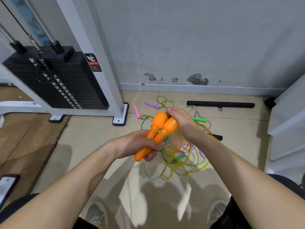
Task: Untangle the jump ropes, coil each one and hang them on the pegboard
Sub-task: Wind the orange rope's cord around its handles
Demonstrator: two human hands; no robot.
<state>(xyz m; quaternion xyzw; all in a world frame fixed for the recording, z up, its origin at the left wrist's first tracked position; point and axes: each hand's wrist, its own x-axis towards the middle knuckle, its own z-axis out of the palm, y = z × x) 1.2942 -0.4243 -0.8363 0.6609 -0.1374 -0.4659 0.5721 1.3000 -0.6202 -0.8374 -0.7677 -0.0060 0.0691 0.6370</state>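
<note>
My left hand [140,144] grips two orange jump-rope handles [158,128] side by side, thick ends pointing up and away. My right hand [181,121] is curled at the handles' thick ends; the yellow cord [173,159] hangs blurred below it down to the floor. Under my hands lies a tangle of jump ropes [186,156] in green, yellow and pink. Loose in the heap are a purple handle [151,104], a pink handle [136,111], green handles [200,120] and a black handle [217,137]. No pegboard is in view.
A white weight machine with a black plate stack [62,83] stands at the left, its foot [120,119] close to the ropes. A black foam bar [221,104] lies along the wall. White furniture [288,123] stands at the right. My shoes [97,214] are at the bottom.
</note>
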